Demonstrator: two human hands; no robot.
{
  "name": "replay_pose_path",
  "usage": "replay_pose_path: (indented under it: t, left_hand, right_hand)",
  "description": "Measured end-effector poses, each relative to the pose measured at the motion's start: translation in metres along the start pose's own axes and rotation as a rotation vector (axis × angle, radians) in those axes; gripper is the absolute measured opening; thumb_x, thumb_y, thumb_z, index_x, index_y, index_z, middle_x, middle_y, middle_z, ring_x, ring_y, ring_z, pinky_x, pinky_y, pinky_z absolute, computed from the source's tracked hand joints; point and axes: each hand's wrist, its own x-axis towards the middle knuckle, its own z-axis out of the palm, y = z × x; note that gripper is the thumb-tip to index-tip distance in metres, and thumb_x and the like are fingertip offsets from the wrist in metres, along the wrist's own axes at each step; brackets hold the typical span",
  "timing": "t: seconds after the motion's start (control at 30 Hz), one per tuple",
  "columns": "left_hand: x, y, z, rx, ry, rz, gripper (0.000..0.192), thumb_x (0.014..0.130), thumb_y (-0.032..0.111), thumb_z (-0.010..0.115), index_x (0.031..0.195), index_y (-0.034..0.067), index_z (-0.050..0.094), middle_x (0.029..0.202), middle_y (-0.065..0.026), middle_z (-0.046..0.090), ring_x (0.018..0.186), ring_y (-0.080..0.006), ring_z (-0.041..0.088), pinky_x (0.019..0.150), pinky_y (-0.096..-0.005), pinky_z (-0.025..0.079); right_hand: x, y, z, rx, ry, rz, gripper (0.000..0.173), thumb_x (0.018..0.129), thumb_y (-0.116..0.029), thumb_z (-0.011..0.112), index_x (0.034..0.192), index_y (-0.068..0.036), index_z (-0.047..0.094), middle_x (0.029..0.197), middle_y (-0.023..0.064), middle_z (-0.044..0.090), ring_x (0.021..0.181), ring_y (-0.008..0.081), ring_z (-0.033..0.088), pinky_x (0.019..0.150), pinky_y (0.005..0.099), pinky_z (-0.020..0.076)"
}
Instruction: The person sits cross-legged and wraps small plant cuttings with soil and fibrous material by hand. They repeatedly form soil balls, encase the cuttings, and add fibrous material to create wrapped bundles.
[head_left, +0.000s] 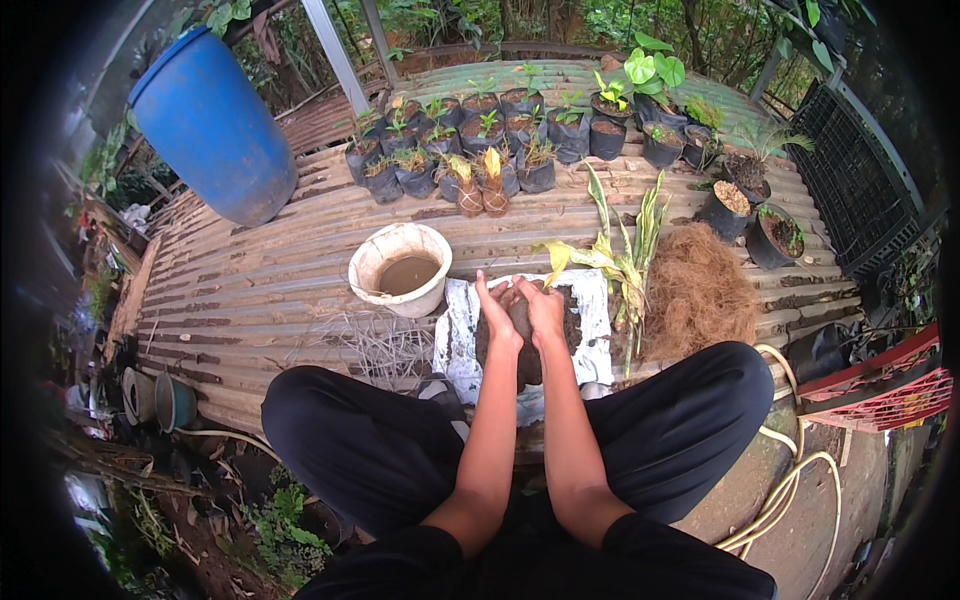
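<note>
My left hand (496, 313) and my right hand (543, 309) are cupped around a clump of damp soil (519, 318), one on each side. The left fingers are fairly straight, while the right fingers curl over the clump's far side. Below them, more dark soil (571, 330) lies on a white plastic sheet or opened sack (598, 300). A yellow-green leaf (556, 259) rises just beyond the right hand; where its stem ends is hard to see. Variegated snake plant leaves (646, 225) and leafy cuttings (634, 289) lie at the sheet's right edge.
A white bucket of muddy water (409, 277) stands left of the sheet, near dry strips (386, 349). Coconut fibre (701, 292) is heaped at right. Potted seedlings (480, 127) and two wrapped root balls (482, 196) stand beyond on corrugated metal (247, 300), near a blue barrel (217, 127).
</note>
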Motion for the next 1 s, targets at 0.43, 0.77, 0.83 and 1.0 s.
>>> replay_pose_path:
  t: [0.43,0.77,0.83,1.0]
  left_hand:
    - [-0.028,0.016,0.004,-0.388,-0.364,-0.209,0.090,0.084,0.078,0.043,0.126,-0.001,0.057,0.120,-0.0114,0.064,0.111,-0.0266,0.061,0.099,-0.0413,0.046]
    - [-0.016,0.010,0.004,-0.410,-0.193,-0.166,0.080,0.082,0.076,0.048,0.111,0.003,0.063,0.105,-0.0105,0.066,0.100,-0.0271,0.062,0.093,-0.0428,0.048]
    - [-0.024,0.015,0.010,-0.427,-0.199,-0.184,0.080,0.081,0.076,0.049,0.110,0.003,0.063,0.108,-0.0116,0.065,0.102,-0.0286,0.061,0.093,-0.0437,0.048]
    - [-0.029,0.017,0.010,-0.464,-0.251,-0.188,0.081,0.081,0.076,0.048,0.119,0.005,0.058,0.120,-0.0131,0.060,0.111,-0.0310,0.057,0.097,-0.0460,0.046]
  right_hand:
    - [-0.027,-0.045,-0.006,0.000,-0.276,-0.192,0.039,0.089,-0.032,0.074,0.113,-0.002,0.066,0.102,0.0084,0.070,0.095,0.0140,0.063,0.089,0.0295,0.0475]
    - [-0.025,-0.033,0.006,0.024,-0.197,-0.142,0.031,0.085,-0.021,0.078,0.106,-0.004,0.063,0.090,0.0030,0.068,0.084,0.0112,0.063,0.080,0.0253,0.0498]
    - [-0.025,-0.033,0.003,0.023,-0.270,-0.198,0.033,0.082,-0.018,0.081,0.106,-0.004,0.063,0.092,0.0036,0.068,0.085,0.0110,0.063,0.080,0.0260,0.0499]
    - [-0.017,-0.023,0.006,0.009,-0.304,-0.250,0.036,0.079,-0.011,0.082,0.107,-0.005,0.060,0.095,0.0036,0.067,0.088,0.0131,0.063,0.081,0.0281,0.0505]
